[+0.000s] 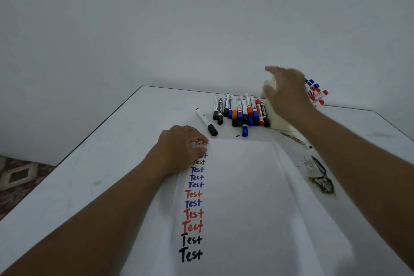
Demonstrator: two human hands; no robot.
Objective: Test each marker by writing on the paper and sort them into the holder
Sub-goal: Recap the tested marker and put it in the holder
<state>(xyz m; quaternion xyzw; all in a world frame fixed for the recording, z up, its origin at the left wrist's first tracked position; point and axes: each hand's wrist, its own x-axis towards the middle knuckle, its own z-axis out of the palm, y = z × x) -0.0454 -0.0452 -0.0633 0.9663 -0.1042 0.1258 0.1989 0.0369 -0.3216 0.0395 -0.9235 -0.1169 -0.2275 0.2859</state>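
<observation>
On a smooth white counter (112, 152) with a thin dark edge lies a flat sheet of white paper (246, 197), its long axis running from the viewer toward the far wall. Down its left margin runs a column of the handwritten word "Test" (193, 203) in black, red and blue ink.

The left hand (179, 143) rests on the paper's far left corner, fingers curled down onto the sheet and covering the topmost words; whether they press or merely rest cannot be told.

Beyond the paper's far edge lies a row of markers (242, 111), slender white cylinders with black, blue, red and orange caps, packed side by side, long axes pointing roughly away from the viewer. One black-capped marker (206, 121) lies apart at the left, angled, cap toward the paper. A loose blue cap (244, 131) lies just before the row.

The right hand (289, 94), motion-blurred, hangs above the counter at the right end of the row, fingers spread apart and holding nothing. Behind it stands a pale holder (277, 119), largely hidden, from which red- and blue-capped markers (315, 92) project to the right.

Dark, ragged scuffs (320, 180) mar the counter right of the paper.
</observation>
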